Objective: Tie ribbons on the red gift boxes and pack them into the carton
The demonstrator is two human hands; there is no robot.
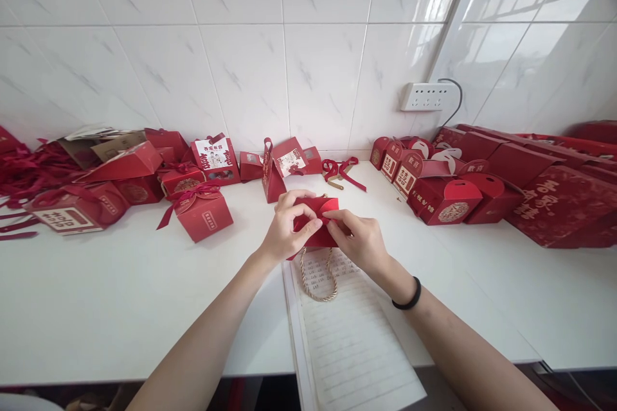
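You've got the small red box (318, 239) mid-table, at the notebook's (361, 347) far end, left hand (289, 226) and right hand (359, 234) both pinching its top, fingers curled nearly together. Rope handle (319, 298) loops out the near side; more red boxes (205, 215) sit left and right.

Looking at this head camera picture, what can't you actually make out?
Head view: what each hand pinches on the red box; the left hand and right hand cover it.
Head view: where the twisted rope's upper ends lead; the box hides them.
Head view: what the notebook says; its handwriting is too small and faint.
Head view: how far the ribbon pile extends; the left edge cuts it off.
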